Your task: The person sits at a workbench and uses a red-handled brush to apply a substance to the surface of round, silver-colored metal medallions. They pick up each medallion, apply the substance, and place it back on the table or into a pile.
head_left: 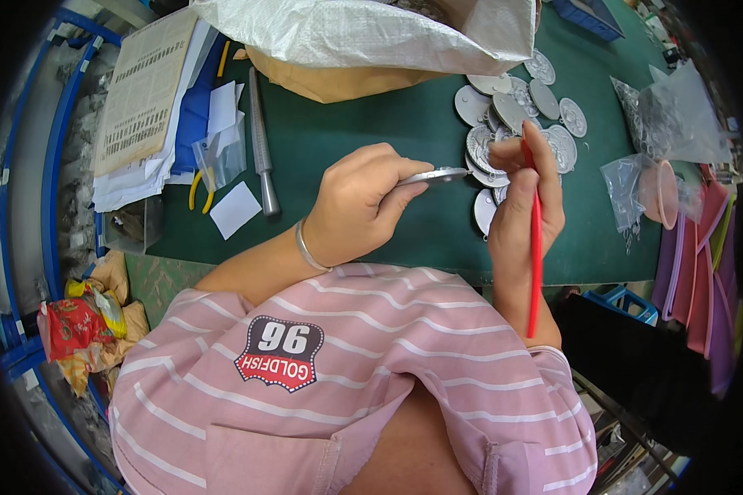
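My left hand (355,202) is closed, pinching a silver medal (439,175) between thumb and fingers. The medal is seen nearly edge-on, above the green table. To its right, my right hand (522,202) is raised with a long, thin red stick-like tool (536,264) gripped between thumb and fingers. The tool runs down past the wrist; its exact kind does not show. Beyond and partly behind the right hand lies a loose pile of round silver medals (514,113), some with a raised pattern and some plain side up.
A white woven sack (347,37) stands at the far middle. A metal file (261,140) lies left, near a white card (236,210), yellow-handled pliers (200,194) and stacked papers (144,91). Plastic bags (681,115) and a pink cup (659,194) sit right on the green table (322,132).
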Available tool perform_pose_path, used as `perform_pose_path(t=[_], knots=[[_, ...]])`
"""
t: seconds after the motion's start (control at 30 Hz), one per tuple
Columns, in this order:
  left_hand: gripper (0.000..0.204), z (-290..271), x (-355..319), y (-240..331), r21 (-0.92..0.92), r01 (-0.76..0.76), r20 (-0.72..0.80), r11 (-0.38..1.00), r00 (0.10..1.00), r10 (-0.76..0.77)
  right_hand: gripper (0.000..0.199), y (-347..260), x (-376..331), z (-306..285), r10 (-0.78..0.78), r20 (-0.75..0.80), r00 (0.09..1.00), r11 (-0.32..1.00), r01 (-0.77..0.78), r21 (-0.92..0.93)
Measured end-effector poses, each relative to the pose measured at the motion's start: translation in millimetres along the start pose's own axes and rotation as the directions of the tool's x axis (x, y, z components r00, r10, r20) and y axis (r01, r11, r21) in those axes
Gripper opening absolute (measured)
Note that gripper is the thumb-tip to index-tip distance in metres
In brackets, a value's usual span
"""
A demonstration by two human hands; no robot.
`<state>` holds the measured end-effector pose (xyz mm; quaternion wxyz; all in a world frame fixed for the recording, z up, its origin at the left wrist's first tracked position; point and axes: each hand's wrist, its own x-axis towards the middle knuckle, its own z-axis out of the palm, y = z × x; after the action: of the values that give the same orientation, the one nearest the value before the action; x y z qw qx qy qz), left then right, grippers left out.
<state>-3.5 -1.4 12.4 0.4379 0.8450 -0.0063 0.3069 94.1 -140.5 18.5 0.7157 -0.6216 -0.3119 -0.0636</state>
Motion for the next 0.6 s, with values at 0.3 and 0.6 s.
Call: perform_pose_path(t=[0.3, 0.6], knots=[[0.028, -1, -2, -5, 0.087, -0.154, -0.044, 0.984, 0.986, 0.158, 0.022, -3, -5, -6, 0.036, 0.082, 0.996, 0.996, -0.03, -0.078], [0.044, 1, 2, -6, 0.12, -0.198, -0.188, 0.973, 0.958, 0.218, 0.027, 7, 2, -9, 0.519, 0.268, 0.812, 0.7, -0.584, 0.412]])
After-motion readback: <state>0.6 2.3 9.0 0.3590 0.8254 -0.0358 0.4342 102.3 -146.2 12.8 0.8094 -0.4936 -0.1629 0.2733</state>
